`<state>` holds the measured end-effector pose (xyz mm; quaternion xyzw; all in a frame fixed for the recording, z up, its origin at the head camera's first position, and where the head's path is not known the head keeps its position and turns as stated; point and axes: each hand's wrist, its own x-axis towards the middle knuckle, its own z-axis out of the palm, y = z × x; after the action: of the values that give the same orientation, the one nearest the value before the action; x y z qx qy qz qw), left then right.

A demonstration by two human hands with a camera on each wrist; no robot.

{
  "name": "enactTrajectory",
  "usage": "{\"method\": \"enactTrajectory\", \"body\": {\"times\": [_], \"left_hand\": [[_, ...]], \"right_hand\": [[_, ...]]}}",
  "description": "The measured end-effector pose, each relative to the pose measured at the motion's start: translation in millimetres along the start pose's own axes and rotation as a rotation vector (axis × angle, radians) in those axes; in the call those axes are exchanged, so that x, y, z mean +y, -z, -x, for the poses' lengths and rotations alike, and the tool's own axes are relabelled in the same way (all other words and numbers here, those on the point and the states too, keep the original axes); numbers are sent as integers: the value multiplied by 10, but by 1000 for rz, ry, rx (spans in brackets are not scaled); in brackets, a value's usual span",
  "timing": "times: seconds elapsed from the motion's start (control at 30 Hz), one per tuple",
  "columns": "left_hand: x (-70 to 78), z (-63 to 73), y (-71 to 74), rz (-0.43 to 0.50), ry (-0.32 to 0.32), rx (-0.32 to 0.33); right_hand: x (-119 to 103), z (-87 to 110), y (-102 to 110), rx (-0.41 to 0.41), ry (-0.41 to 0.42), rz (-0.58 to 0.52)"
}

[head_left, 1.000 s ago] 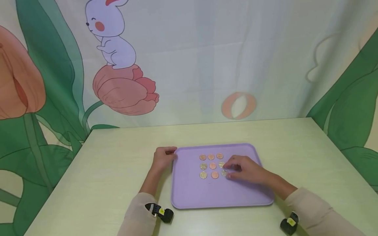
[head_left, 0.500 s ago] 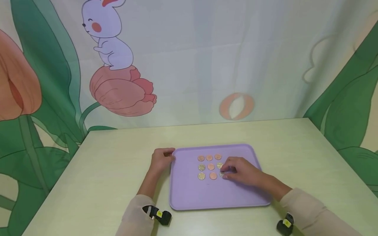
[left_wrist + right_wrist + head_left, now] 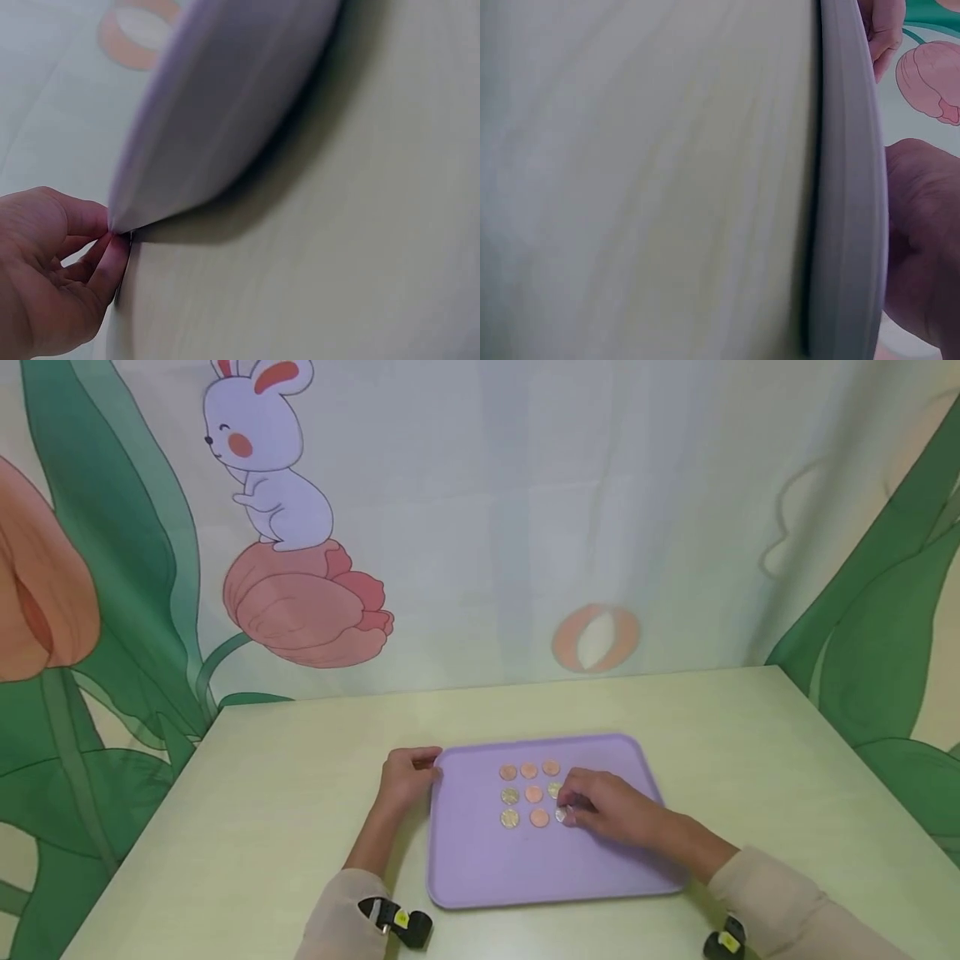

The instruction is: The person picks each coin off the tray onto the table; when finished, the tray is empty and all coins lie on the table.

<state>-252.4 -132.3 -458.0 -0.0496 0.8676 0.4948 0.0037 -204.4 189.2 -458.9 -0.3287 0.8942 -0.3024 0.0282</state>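
Observation:
On the purple tray [image 3: 480,868] lie several coins in three rows of three. The top row is copper-coloured, with one coin [image 3: 528,770] in its middle. Gold-coloured coins, such as this one [image 3: 509,818], stand in the lower left. My right hand [image 3: 611,806] pinches the silver coin [image 3: 562,815] at the lower right between thumb and fingers, partly covering the gold coin [image 3: 553,790] above it. At the tray's far left corner my left hand [image 3: 405,781] pinches the rim, as the left wrist view shows with the hand [image 3: 52,274] at the edge.
The tray rests on a pale wooden table [image 3: 285,810]. Behind the table hangs a printed curtain [image 3: 465,527] with a rabbit and flowers. Black wrist cameras, such as the left one [image 3: 408,927], sit on both sleeves.
My right thumb and fingers have drawn closer together at the silver coin. The left hand stays at the tray corner. The whole head view has shifted slightly.

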Motion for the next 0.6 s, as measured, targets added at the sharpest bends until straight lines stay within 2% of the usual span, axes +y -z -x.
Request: {"method": "enactTrajectory", "body": {"times": [0.17,0.43,0.6], "left_hand": [[1,8,1,-7,-18,-2],[14,8,1,-13,-15,2],[5,8,-5,-19,-13,8]], "right_hand": [[14,0,-2,-22,-32,-50],[38,-17,21,-46,38,-87],[46,-20,31,-79,43,-98]]}}
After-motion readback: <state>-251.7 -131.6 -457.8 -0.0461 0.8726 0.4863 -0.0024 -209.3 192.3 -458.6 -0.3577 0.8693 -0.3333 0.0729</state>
